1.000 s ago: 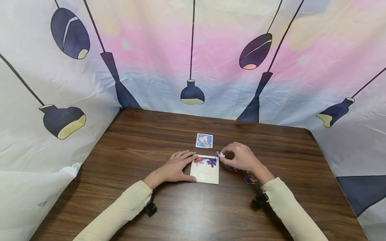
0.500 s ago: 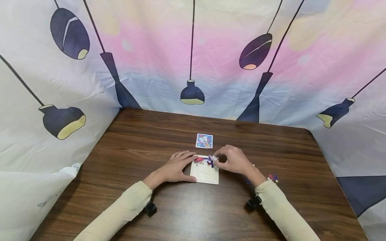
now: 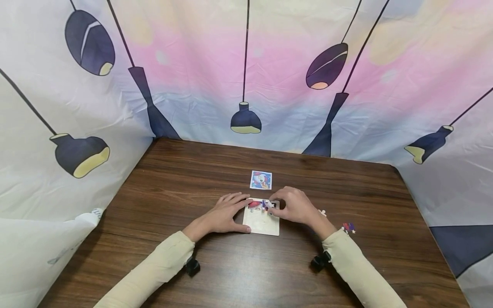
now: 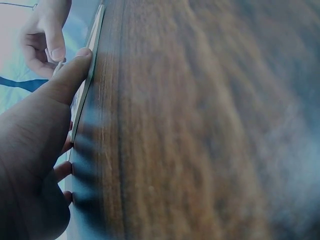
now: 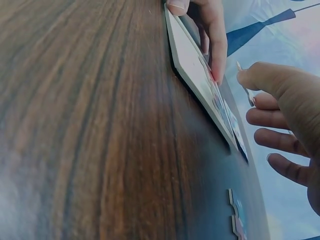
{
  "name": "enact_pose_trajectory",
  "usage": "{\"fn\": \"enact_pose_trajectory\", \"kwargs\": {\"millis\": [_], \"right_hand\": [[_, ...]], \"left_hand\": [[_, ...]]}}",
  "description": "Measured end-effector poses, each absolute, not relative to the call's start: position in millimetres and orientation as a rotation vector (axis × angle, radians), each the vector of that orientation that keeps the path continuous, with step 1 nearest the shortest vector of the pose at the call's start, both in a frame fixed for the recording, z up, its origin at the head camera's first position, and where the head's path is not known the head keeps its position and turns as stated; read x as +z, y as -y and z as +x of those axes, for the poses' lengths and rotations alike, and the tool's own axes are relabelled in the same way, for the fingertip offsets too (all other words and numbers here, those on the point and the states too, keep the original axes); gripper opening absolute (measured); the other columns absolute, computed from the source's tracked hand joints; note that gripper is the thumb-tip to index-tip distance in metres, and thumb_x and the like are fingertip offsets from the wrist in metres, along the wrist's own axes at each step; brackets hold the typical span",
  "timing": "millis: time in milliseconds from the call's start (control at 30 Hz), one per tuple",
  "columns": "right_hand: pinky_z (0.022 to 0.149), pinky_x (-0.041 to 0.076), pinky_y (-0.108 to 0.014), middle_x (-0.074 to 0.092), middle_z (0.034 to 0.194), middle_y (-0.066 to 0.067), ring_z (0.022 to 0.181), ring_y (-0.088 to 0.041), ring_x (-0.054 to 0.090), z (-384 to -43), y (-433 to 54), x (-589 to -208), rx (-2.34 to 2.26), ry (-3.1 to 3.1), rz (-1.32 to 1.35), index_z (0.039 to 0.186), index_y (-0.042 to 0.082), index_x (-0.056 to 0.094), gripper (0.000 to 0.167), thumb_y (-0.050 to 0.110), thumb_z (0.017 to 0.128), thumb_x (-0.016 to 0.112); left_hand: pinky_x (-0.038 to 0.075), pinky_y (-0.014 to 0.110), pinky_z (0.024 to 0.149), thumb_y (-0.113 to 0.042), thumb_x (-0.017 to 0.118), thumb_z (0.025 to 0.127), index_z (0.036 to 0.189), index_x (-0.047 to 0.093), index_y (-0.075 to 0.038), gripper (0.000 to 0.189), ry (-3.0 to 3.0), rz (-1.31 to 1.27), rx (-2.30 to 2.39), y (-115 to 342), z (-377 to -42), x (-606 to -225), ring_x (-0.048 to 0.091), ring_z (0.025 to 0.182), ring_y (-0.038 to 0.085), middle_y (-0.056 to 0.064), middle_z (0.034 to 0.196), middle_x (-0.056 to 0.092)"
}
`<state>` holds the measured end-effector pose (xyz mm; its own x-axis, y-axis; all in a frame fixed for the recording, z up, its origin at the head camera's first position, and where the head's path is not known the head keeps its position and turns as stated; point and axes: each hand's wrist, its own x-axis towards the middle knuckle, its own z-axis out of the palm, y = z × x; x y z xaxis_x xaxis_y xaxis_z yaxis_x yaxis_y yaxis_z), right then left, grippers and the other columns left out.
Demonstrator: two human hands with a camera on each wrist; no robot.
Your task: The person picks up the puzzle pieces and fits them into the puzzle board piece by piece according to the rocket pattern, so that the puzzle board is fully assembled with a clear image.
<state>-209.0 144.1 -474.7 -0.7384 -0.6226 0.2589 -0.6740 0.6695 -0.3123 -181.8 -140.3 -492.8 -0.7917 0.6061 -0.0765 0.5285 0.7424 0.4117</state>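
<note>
In the head view a pale square puzzle tray (image 3: 262, 224) lies on the table, with red, white and purple pieces set along its far edge. My left hand (image 3: 222, 214) rests at its left side, fingers spread, thumb by the near left corner and fingertips over the far left one. My right hand (image 3: 295, 206) pinches a puzzle piece (image 5: 244, 84) between thumb and index finger, over the tray's far right part. The right wrist view has this piece raised off the tray, held edge-on, its other fingers loosely bent. In the left wrist view my thumb (image 4: 75, 70) lies along the tray's edge.
Behind the tray lies a small picture card (image 3: 260, 179) of a white cartoon figure. Loose puzzle pieces (image 3: 348, 227) lie right of the right forearm, another white piece (image 3: 322, 212) beside that wrist. A printed curtain (image 3: 208, 115) borders the brown table (image 3: 246, 269).
My right hand has moved left with the puzzle piece, from beside the tray to above its far right part. Loose pieces formerly in sight are now behind the right forearm. The left hand stays put.
</note>
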Motion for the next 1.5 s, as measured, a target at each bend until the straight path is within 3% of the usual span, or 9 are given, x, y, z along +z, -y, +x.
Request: {"fn": "enact_pose_trajectory", "kwargs": {"millis": [733, 967, 1500], "right_hand": [[0.080, 0.055, -0.032, 0.073, 0.096, 0.009, 0.091, -0.011, 0.065, -206.6, -116.5, -486.6, 0.557, 2.635, 1.216, 0.097, 0.019, 0.080, 0.024, 0.039, 0.084, 0.081], [0.076, 0.054, -0.032, 0.073, 0.098, 0.006, 0.090, -0.011, 0.064, -203.1, -107.0, -486.7, 0.558, 2.640, 1.236, 0.098, 0.018, 0.080, 0.025, 0.038, 0.084, 0.082], [0.080, 0.055, -0.037, 0.071, 0.102, 0.005, 0.098, -0.016, 0.063, -199.9, -99.1, -490.3, 0.540, 2.676, 1.207, 0.095, 0.019, 0.080, 0.024, 0.040, 0.084, 0.082]], "left_hand": [[0.017, 0.062, 0.120, -0.072, 0.066, 0.085, 0.161, 0.036, -0.022, 0.096, -2.731, 0.909, 0.542, 140.3, -182.4, -492.9, 0.020, 0.155, 0.032, 0.003, 0.167, 0.030], [0.018, 0.063, 0.120, -0.072, 0.067, 0.085, 0.160, 0.037, -0.020, 0.096, -2.737, 0.918, 0.540, 140.5, -182.5, -493.0, 0.021, 0.155, 0.033, 0.003, 0.166, 0.030], [0.018, 0.063, 0.120, -0.072, 0.067, 0.085, 0.160, 0.038, -0.019, 0.096, -2.745, 0.928, 0.535, 140.1, -182.9, -494.2, 0.022, 0.154, 0.034, 0.003, 0.166, 0.031]]}}
